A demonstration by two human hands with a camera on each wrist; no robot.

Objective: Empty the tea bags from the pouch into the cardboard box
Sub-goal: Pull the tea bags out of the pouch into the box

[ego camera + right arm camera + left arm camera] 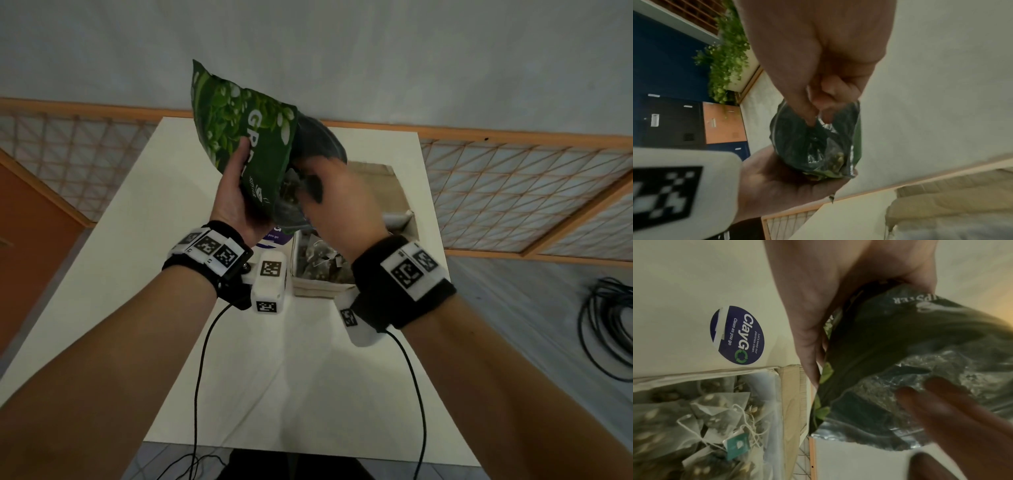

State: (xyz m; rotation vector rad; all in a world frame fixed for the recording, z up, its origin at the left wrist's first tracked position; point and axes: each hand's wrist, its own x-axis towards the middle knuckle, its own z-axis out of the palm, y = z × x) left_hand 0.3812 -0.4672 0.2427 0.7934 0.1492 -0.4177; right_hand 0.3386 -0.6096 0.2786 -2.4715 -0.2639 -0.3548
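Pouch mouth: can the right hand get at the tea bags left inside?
Probably yes: the right hand already has fingers in the open green pouch, which the left hand holds tilted.
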